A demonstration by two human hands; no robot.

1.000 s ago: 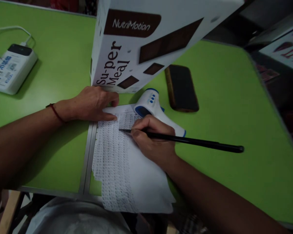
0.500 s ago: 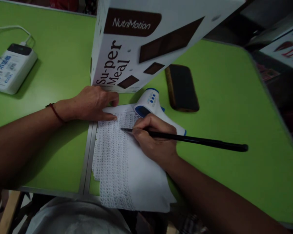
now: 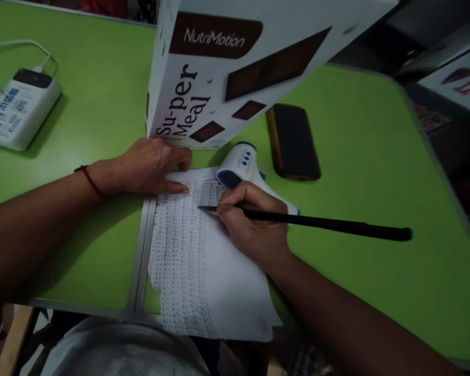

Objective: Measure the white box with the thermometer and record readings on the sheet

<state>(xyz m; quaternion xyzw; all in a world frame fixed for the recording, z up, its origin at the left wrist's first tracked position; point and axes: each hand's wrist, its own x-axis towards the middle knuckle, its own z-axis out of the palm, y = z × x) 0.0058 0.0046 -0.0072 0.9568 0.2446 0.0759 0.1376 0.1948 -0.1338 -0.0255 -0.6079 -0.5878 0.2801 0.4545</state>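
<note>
My right hand (image 3: 254,222) is closed round a long black pen (image 3: 329,224), its tip on the written sheets. The pen's back end sticks out far to the right. Dense rows of small handwriting cover the left part of the paper (image 3: 235,287), and the right part is blank. At the paper's upper left edge rests my left hand (image 3: 152,167), holding nothing, thumb stretched over the sheet and index finger bent apart from it. A white and blue infrared thermometer (image 3: 243,162) lies on the paper's top, partly behind my right hand.
A tall white NutriMotion box (image 3: 207,78) stands just behind my left hand. Right of it lies a phone (image 3: 293,141) in a brown case. A white power bank (image 3: 23,109) with a cable is at the left. The green table (image 3: 376,172) has a metal seam; the paper overhangs its front edge.
My right hand and the pen have shifted slightly to the right along the paper. The pen's back end has swung a little outward and up. My left hand stays in place.
</note>
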